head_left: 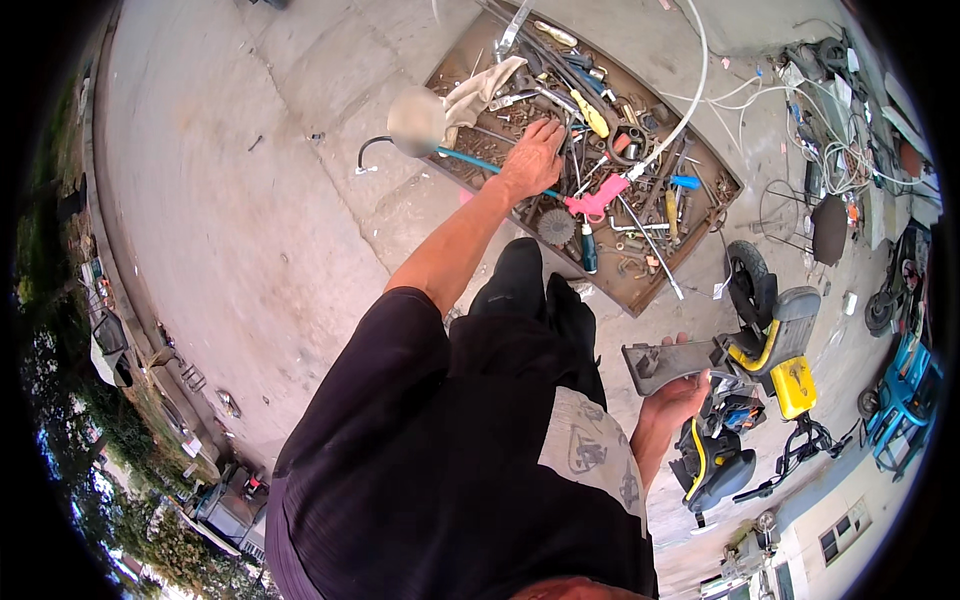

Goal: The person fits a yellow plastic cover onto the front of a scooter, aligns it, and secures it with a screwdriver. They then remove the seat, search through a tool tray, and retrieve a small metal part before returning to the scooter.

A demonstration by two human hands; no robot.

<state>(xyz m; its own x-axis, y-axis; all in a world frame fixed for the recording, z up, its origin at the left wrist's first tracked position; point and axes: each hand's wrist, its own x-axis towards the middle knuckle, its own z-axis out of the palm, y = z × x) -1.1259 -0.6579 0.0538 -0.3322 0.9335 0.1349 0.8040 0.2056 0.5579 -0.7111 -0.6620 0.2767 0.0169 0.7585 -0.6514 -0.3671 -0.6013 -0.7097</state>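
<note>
Left hand [533,158] spread open, reaching among tools in the tray [690,265]; right hand [675,398], well clear of the tray, apparently grips a grey bracket [670,362]; sift slowly around sharp edges.

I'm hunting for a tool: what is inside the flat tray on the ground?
The tray holds jumbled metal tools, a pink tool, a toothed disc and a cloth. The left hand covers some; lower layers are hidden.

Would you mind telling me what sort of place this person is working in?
Probably an outdoor repair yard for small electric scooters: a tray of jumbled hand tools lies on bare concrete, a yellow scooter stands beside it, and loose cables trail across the ground.
</note>
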